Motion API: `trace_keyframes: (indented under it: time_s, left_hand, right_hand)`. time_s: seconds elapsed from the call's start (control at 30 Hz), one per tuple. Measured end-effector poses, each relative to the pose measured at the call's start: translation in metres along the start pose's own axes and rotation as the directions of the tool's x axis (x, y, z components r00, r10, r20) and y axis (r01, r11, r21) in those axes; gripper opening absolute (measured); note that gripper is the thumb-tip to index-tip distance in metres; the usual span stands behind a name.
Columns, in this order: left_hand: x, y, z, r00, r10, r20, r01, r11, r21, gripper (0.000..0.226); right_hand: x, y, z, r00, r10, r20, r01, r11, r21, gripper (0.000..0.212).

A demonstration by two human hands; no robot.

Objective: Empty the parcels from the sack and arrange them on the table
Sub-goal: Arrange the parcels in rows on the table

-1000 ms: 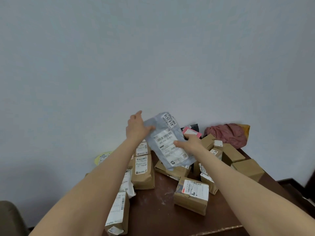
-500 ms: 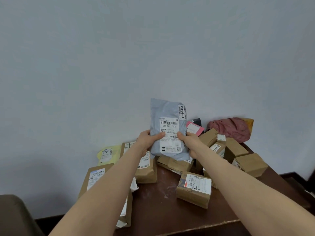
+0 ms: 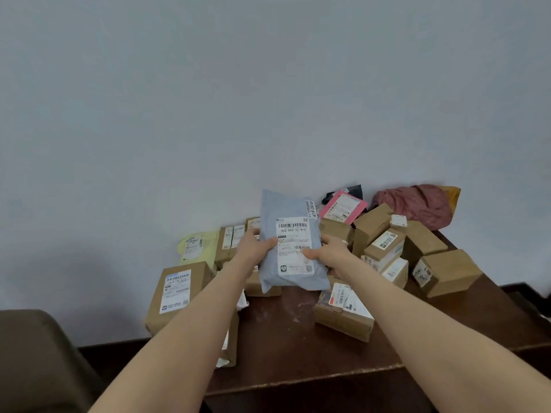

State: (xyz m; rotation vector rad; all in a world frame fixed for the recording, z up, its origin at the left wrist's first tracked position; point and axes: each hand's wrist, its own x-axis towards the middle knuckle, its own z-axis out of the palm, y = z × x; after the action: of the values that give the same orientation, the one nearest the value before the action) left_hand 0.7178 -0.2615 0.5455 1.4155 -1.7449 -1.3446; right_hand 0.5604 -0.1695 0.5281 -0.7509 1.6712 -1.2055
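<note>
Both hands, left and right, gripped an upright grey mailer by its sides above the parcel-strewn desk.

We count four mailers: grey mailer, yellow mailer, pink mailer, black mailer. Roughly twelve brown boxes, some overlapping, spread from nine to three o'clock. One red sack lies at two o'clock.

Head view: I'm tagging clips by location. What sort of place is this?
Probably an ordinary room used for sorting parcels: labelled brown cardboard boxes crowd a dark wooden table against a pale wall, and a grey plastic mailer bag is held over it.
</note>
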Motion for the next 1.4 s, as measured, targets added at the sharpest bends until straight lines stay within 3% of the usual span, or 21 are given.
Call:
trace_keyframes:
  time_s: [0.1,0.23,0.33,0.37,0.53,0.7,0.83,0.93,1.13,1.2,1.27,1.3,1.33,1.4]
  left_hand:
    - [-0.005,-0.026,-0.002,0.99,0.004,-0.141,0.025,0.978,0.208,0.056]
    - [-0.01,-0.071,0.002,0.99,-0.087,-0.109,0.124,0.903,0.411,0.032]
    - [-0.012,-0.103,0.008,0.979,-0.203,-0.034,0.192,0.843,0.502,0.01]
    - [-0.012,-0.114,0.011,0.968,-0.252,-0.006,0.219,0.827,0.517,0.016]
    - [-0.005,-0.154,0.018,0.91,-0.399,0.111,0.281,0.792,0.541,0.014]
    - [0.003,-0.168,0.022,0.895,-0.433,0.104,0.28,0.728,0.626,0.04]
    - [0.007,-0.17,0.024,0.901,-0.411,0.143,0.229,0.727,0.647,0.011]
    - [0.01,-0.172,0.025,0.879,-0.433,0.199,0.212,0.729,0.651,0.044]
    - [0.015,-0.156,0.024,0.905,-0.385,0.179,0.218,0.783,0.583,0.055]
    - [0.017,-0.146,0.027,0.925,-0.343,0.165,0.202,0.81,0.551,0.04]
    - [0.021,-0.137,0.035,0.937,-0.304,0.17,0.179,0.839,0.514,0.005]
    - [0.023,-0.132,0.042,0.941,-0.294,0.166,0.181,0.854,0.487,0.013]
    - [0.023,-0.125,0.05,0.937,-0.291,0.192,0.169,0.861,0.479,0.007]
    - [0.023,-0.114,0.068,0.935,-0.272,0.227,0.134,0.865,0.483,0.036]
  right_hand:
    - [-0.001,0.029,0.019,0.993,0.118,0.032,-0.113,0.987,-0.112,0.028]
    - [0.005,0.075,0.048,0.975,0.221,0.022,-0.2,0.919,-0.34,0.015]
    - [0.011,0.106,0.062,0.968,0.252,-0.008,-0.219,0.827,-0.517,0.034]
    - [0.013,0.115,0.066,0.962,0.272,-0.014,-0.236,0.807,-0.542,0.042]
    - [0.022,0.145,0.085,0.943,0.329,-0.047,-0.297,0.77,-0.564,0.046]
    - [0.032,0.159,0.104,0.927,0.374,-0.012,-0.321,0.779,-0.539,0.057]
    - [0.037,0.16,0.115,0.908,0.418,0.04,-0.329,0.766,-0.552,0.052]
    - [0.039,0.159,0.119,0.898,0.434,0.079,-0.321,0.767,-0.556,0.049]
    - [0.046,0.149,0.105,0.95,0.311,-0.009,-0.272,0.816,-0.51,0.04]
    - [0.047,0.141,0.096,0.972,0.216,-0.091,-0.233,0.841,-0.488,0.04]
    - [0.048,0.133,0.085,0.976,0.111,-0.188,-0.194,0.837,-0.512,0.035]
    - [0.048,0.13,0.078,0.97,0.07,-0.233,-0.187,0.827,-0.53,0.034]
    - [0.048,0.127,0.069,0.96,0.046,-0.275,-0.195,0.816,-0.544,0.034]
    - [0.045,0.124,0.049,0.935,0.029,-0.355,-0.235,0.8,-0.553,0.035]
